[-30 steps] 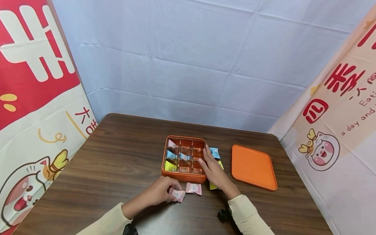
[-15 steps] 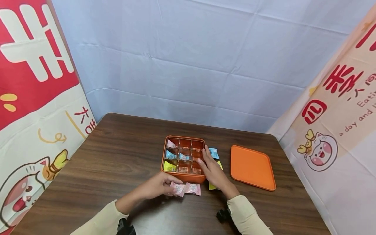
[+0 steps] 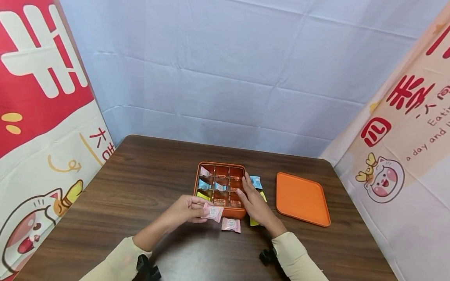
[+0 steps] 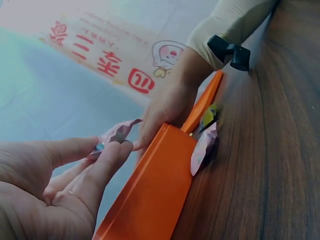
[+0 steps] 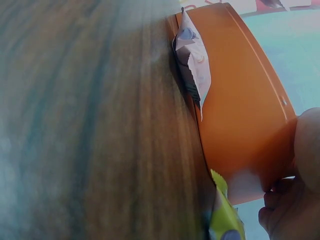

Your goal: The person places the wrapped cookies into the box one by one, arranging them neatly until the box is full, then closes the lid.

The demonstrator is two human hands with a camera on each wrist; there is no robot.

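My left hand (image 3: 186,212) pinches a pink wrapped candy (image 3: 213,212) between thumb and fingers, above the near left edge of an orange box (image 3: 221,212). Inside, a clear divided insert holds a pink candy (image 3: 205,171), two blue candies (image 3: 204,184) and a yellow candy (image 3: 202,196), partly covered by my left hand. My right hand (image 3: 256,203) grips the box's right side, thumb over the rim and fingers along the outer wall. Another pink candy (image 3: 231,225) lies on the table before the box, also seen in the right wrist view.
An orange lid (image 3: 302,199) lies flat to the right on the brown table (image 3: 151,171). Beside the box, a blue candy (image 3: 256,182) and yellow candies (image 3: 254,222) lie partly behind my right hand. Cloth hangs behind and printed banners stand at both sides.
My left hand has taken up the pink candy from the table and moved it up toward the box's near left edge. The right hand stays at the box's side.
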